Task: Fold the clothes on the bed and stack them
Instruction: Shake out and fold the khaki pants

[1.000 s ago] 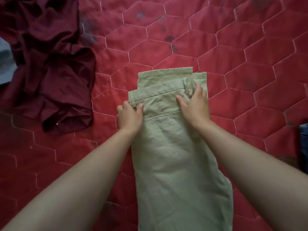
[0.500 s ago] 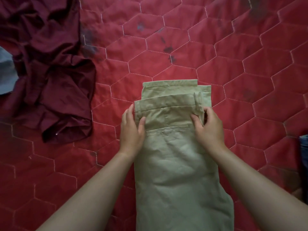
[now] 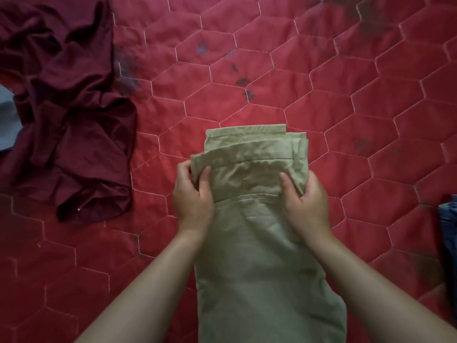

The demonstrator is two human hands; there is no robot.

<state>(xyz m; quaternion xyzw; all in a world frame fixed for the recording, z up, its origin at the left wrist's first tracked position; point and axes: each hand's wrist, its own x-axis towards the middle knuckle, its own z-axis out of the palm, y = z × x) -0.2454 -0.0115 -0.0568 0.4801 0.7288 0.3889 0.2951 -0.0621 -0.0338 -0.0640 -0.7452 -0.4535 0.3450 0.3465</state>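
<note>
Trousers: khaki trousers (image 3: 259,243) lie lengthwise mid-bed, with the waistband end folded back in layers at the far end.
Left hand: left hand (image 3: 193,201) pinches the fold's left corner, thumb on top.
Right hand: right hand (image 3: 306,206) grips the fold's right edge, thumb on top.
Open room: bare red quilted bedspread (image 3: 321,82) lies beyond the far edge and to the right.
Edges: crumpled maroon garment (image 3: 69,120) on the left, apart from the trousers; grey-blue cloth (image 3: 7,120) at the left border; denim garment (image 3: 448,231) at the right border.
Count: two hands; four cloth items, one of each.
</note>
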